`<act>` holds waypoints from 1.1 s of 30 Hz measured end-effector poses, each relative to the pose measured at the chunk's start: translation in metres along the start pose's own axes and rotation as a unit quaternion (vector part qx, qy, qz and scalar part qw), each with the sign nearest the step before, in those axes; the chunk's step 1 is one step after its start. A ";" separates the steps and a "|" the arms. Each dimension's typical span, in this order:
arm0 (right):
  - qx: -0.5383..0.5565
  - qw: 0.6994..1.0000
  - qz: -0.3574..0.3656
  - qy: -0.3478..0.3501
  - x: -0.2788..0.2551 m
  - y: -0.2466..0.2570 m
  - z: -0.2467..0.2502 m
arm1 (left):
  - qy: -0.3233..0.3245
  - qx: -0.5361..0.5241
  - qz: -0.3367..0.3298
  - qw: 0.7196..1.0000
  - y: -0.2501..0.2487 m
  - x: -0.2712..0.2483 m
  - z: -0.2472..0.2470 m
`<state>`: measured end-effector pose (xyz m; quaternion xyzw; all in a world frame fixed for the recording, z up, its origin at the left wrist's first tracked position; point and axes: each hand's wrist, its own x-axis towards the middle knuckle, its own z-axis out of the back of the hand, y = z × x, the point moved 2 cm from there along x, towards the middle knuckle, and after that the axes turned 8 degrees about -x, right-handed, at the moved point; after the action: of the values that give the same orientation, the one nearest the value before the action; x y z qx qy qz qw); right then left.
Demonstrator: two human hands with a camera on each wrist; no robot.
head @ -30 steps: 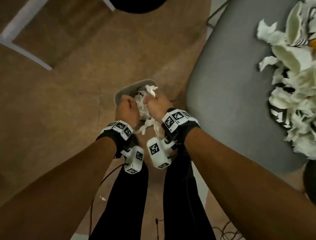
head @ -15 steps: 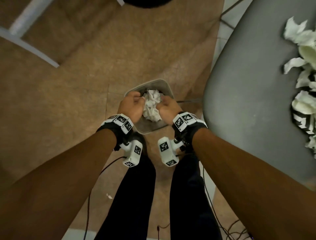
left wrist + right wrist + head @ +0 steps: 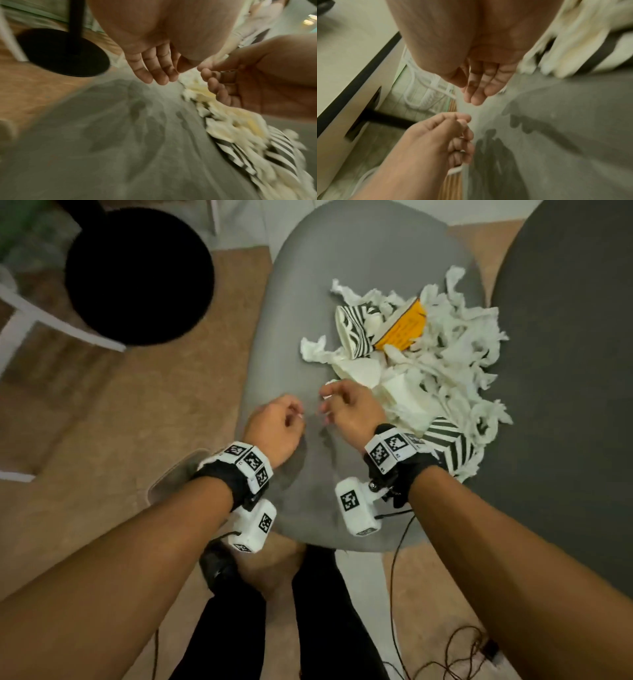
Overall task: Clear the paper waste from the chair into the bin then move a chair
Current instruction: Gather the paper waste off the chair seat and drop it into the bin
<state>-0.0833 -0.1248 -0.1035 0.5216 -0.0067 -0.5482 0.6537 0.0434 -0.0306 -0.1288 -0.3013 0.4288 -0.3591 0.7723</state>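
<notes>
A heap of paper waste (image 3: 442, 371) lies on the right half of the grey chair seat (image 3: 301, 302): torn white tissue, striped black-and-white cups (image 3: 352, 332) and a yellow piece (image 3: 404, 327). My left hand (image 3: 286, 422) and right hand (image 3: 337, 405) hover side by side over the bare left part of the seat, fingers loosely curled, holding nothing. The right hand is just at the heap's near-left edge. In the left wrist view the left hand (image 3: 154, 70) hangs above the seat, the waste (image 3: 240, 128) to its right. The grey bin (image 3: 176, 470) peeks out under my left forearm.
A darker grey chair (image 3: 568, 371) stands right beside the seat. A black round base (image 3: 137, 275) and white frame legs (image 3: 24, 314) are on the brown floor at the left. Cables (image 3: 462, 652) trail on the floor near my legs.
Both hands let go of the paper wad in the bin and moved right and up to the chair seat, now empty. The view swung from the bin to the chair.
</notes>
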 end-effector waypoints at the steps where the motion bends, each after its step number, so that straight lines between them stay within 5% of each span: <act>1: -0.010 1.000 -0.004 -0.026 0.002 -0.011 0.026 | 0.042 0.025 -0.026 0.998 -0.015 0.002 -0.021; 4: -0.033 0.997 -0.011 -0.069 0.008 -0.037 0.085 | 0.065 0.128 -0.129 0.981 -0.049 0.006 -0.075; 7: -0.073 0.993 -0.009 -0.092 0.017 -0.055 0.121 | -0.086 0.204 -0.200 0.955 -0.078 0.016 -0.092; 9: -0.110 0.987 -0.018 -0.113 0.024 -0.064 0.136 | -0.112 0.263 -0.178 0.942 -0.083 0.031 -0.093; 12: -0.173 0.974 -0.015 -0.149 0.031 -0.066 0.152 | -0.061 0.321 -0.146 0.934 -0.079 0.056 -0.081; 17: -0.223 0.965 -0.002 -0.140 0.048 -0.068 0.156 | -0.014 0.261 -0.193 0.946 -0.073 0.074 -0.057; 22: -0.301 0.936 0.051 -0.177 0.073 -0.047 0.157 | -0.042 0.128 -0.182 0.974 -0.054 0.057 -0.042; 28: -0.464 0.885 -0.043 0.003 0.104 -0.049 0.140 | -0.061 0.069 -0.157 0.983 -0.040 0.030 -0.037; 33: -0.457 0.883 0.010 -0.103 0.091 -0.043 0.136 | -0.067 0.052 -0.145 0.986 -0.034 0.016 -0.032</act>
<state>-0.1567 -0.2764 -0.1222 0.1056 0.1723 -0.5344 0.8207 0.0113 -0.0678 -0.1238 -0.3437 0.3083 -0.4680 0.7535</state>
